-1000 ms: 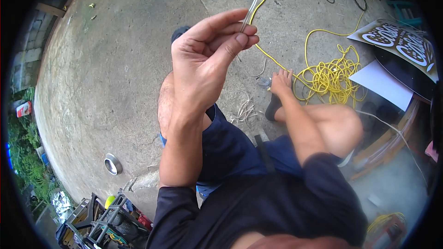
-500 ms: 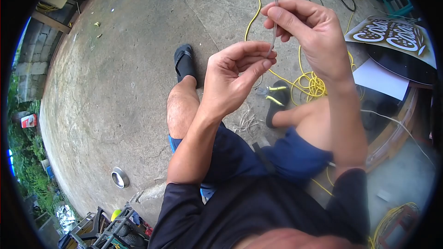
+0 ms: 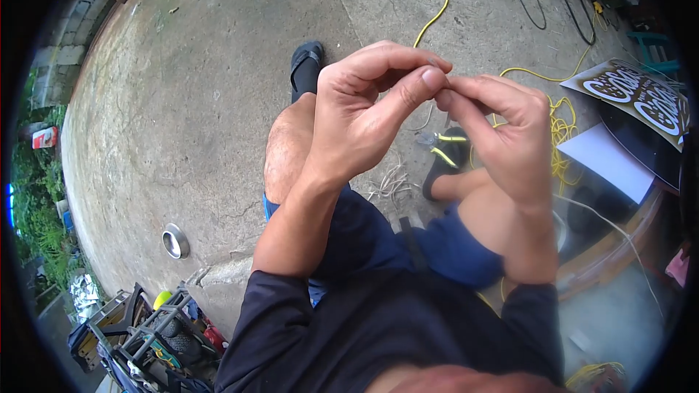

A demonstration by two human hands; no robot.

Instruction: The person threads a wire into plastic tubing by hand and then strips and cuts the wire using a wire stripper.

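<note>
My left hand [image 3: 371, 105] and my right hand [image 3: 506, 127] meet fingertip to fingertip in front of me. Both pinch a thin grey wire [image 3: 432, 62], of which only a small bit shows between the fingers; the rest is hidden. Below the hands, pliers [image 3: 443, 149] with yellow-and-black handles lie against my right foot. A small heap of pale wire scraps [image 3: 393, 183] rests on the concrete between my legs.
A yellow cord [image 3: 561, 135] lies loosely coiled at the right, near printed signs [image 3: 633, 94] and a white sheet [image 3: 608, 161]. A metal bowl [image 3: 175, 241] sits on the floor at left. Metal frames and clutter [image 3: 156, 342] stand at lower left.
My right hand has come down beside my left, and the fingertips now meet. The grey wire that stretched upward between them is now mostly hidden. The view has shifted slightly.
</note>
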